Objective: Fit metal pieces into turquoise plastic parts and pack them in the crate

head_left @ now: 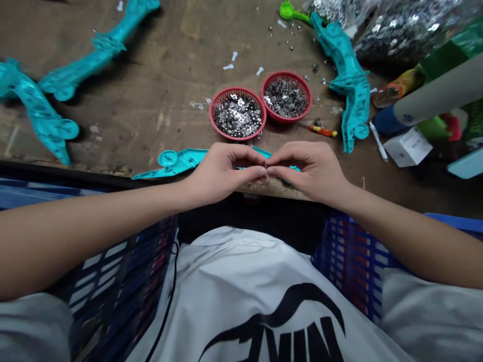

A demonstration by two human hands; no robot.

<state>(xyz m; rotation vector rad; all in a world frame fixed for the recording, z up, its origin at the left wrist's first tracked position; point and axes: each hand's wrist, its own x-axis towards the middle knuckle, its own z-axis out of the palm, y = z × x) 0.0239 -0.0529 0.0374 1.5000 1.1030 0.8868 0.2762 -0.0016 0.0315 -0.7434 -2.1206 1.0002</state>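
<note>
My left hand (226, 168) and my right hand (309, 168) meet fingertip to fingertip at the table's front edge. Each is closed in a pinch around something tiny and dark, mostly covered by the fingertips; its kind cannot be made out. Beneath the hands lies a turquoise plastic bow-shaped part (181, 162), its middle partly hidden by my fingers. Just beyond stand a red basket (212, 120) filled with small shiny metal plates and a second red basket (279, 119) with small greyish metal pieces.
More turquoise parts lie at left (41, 118) and right (349, 70). Near the baskets is a yellow-orange screwdriver (320, 130). A white pen (378, 142), a small white box (407, 147) and a bag of metal pieces (411, 30) crowd the right. Blue crates (347, 251) flank my body.
</note>
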